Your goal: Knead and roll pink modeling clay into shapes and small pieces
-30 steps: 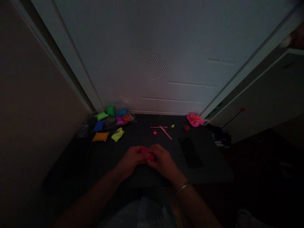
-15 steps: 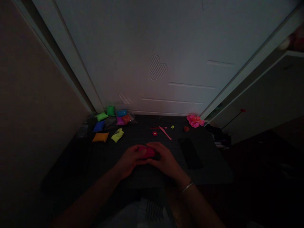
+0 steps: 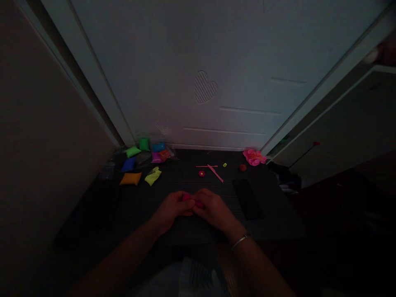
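Note:
A bright pink piece of modelling clay (image 3: 187,198) is held between my two hands, above the front half of the dark table. My left hand (image 3: 173,208) grips its left side, thumb on top. The right side is pinched by my right hand (image 3: 212,206), which wears a bracelet at the wrist. Fingers cover much of the clay, and I cannot tell whether it is still in a wrapper. Just beyond the hands lie a small pink flower with a yellow centre (image 3: 201,174), a pink modelling knife (image 3: 215,173) and a thin pink stick tool (image 3: 206,166).
Several coloured clay packets lie at the back left, among them an orange one (image 3: 130,178) and a crumpled yellow one (image 3: 153,176). A dark phone (image 3: 248,199) rests at right. Behind it are a reddish-brown lump (image 3: 242,168), a yellow bit (image 3: 225,165) and a pink blossom (image 3: 254,157).
The fingers have closed in tighter around the pink clay, and less of it shows. My right hand has shifted slightly and its fingers are more curled. The things on the table have stayed put.

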Demonstrator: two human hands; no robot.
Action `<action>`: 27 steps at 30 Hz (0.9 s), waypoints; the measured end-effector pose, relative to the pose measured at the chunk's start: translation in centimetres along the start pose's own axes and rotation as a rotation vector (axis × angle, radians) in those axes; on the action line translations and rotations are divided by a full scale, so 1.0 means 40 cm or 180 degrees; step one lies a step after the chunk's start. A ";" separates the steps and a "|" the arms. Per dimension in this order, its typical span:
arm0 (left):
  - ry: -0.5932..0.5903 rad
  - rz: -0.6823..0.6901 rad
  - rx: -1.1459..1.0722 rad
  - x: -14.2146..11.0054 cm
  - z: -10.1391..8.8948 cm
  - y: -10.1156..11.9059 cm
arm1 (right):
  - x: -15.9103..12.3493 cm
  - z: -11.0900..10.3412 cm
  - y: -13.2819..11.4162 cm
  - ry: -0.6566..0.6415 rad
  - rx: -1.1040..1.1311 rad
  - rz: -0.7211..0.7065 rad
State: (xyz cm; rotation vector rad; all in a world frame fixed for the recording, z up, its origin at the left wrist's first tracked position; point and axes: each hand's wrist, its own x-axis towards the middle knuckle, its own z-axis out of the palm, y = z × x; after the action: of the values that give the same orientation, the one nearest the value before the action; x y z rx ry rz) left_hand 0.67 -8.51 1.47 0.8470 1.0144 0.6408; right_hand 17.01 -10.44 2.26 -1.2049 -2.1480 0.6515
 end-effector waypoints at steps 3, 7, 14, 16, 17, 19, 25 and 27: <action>0.0036 -0.0023 -0.0060 -0.003 0.003 0.001 | -0.004 0.004 0.004 0.0038 0.0009 -0.0016; 0.0018 -0.0042 -0.0304 -0.005 0.009 0.004 | -0.004 0.008 0.008 0.0372 0.0336 0.0078; -0.0242 -0.0183 -0.0820 0.001 -0.003 0.015 | -0.005 -0.008 0.010 0.0546 0.0689 0.0291; -0.0325 -0.0154 -0.0759 0.000 -0.006 0.019 | -0.007 -0.011 0.008 0.0326 0.0667 0.0150; -0.0343 -0.0150 -0.0706 -0.001 -0.007 0.020 | -0.007 -0.011 0.007 0.0235 0.0630 0.0097; -0.0354 -0.0189 -0.0584 -0.001 -0.008 0.022 | -0.007 -0.010 0.004 0.0140 0.0519 0.0073; -0.0320 -0.0319 -0.0086 0.003 -0.011 0.019 | -0.007 -0.007 0.002 -0.0047 0.0230 0.0047; -0.0267 -0.0258 0.0110 0.005 -0.011 0.016 | -0.008 -0.008 0.003 -0.0097 0.0127 0.0018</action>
State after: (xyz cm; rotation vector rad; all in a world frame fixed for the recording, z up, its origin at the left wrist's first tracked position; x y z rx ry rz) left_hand 0.31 -7.88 1.81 0.8516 0.9811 0.5162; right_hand 17.43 -10.62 2.33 -1.1876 -2.1470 0.7163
